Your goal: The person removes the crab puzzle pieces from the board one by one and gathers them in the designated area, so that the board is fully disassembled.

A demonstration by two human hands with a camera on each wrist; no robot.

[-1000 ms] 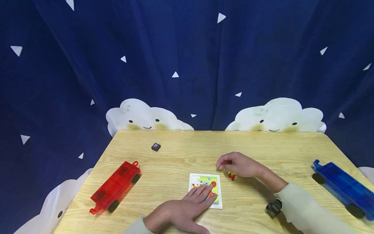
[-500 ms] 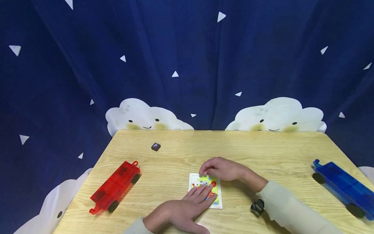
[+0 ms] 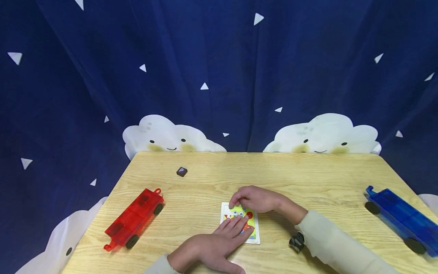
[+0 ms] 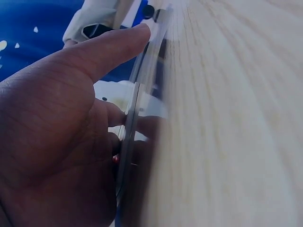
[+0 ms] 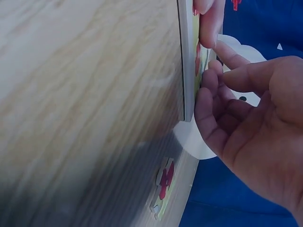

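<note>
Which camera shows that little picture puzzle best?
The head view: the puzzle shows its printed face from above, partly covered by the left hand and right hand. Left wrist: mostly its edge. Right wrist: its edge and a sliver of face.

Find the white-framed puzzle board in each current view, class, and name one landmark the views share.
Head: puzzle board below and slightly right of centre, partly covered by the left hand.
Left wrist: puzzle board edge-on, left of centre.
Right wrist: puzzle board edge-on, upper picture, right of centre.
Shared landmark: the left hand, though only its fingers show in the right wrist view.
</note>
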